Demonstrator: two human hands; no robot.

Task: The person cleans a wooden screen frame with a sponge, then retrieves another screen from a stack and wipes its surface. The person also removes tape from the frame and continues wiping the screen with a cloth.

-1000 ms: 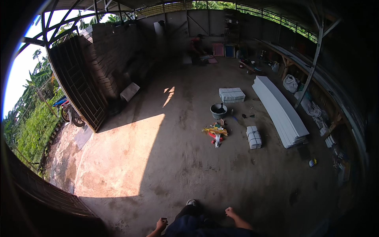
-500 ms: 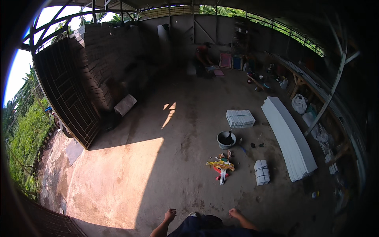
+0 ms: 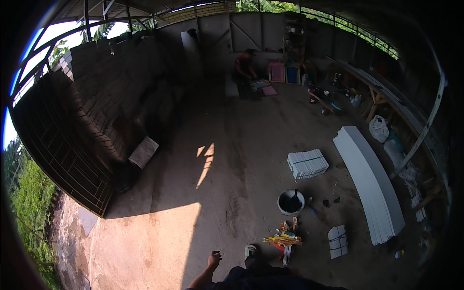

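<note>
My left hand (image 3: pixel 214 259) hangs at the lower middle, over the edge of the sunlit patch. Its fingers are loosely bent and a little apart, with nothing seen in them. My right hand is out of view. To the right of my shoe (image 3: pixel 250 252) lies a heap of yellow, white, red and green strips (image 3: pixel 284 239). Just beyond it stands a grey bucket (image 3: pixel 279 207), dark inside, with a dark-handled tool in it. A small strapped bundle of white pieces (image 3: pixel 338 240) lies right of the heap, and a larger strapped bundle (image 3: pixel 307 164) beyond the bucket.
A long white stack (image 3: pixel 369 186) runs along the right, beside a slanted metal post (image 3: pixel 419 128) and plastic bags (image 3: pixel 379 128). At the back, another person (image 3: pixel 245 65) crouches near coloured frames (image 3: pixel 277 72). A metal gate (image 3: pixel 60 150) and stacked blocks (image 3: pixel 116 82) line the left.
The bucket, heap and bundles are nearer in the picture. My shoe has come forward beside the heap. My right hand has left the view; my left hand shows slightly farther right.
</note>
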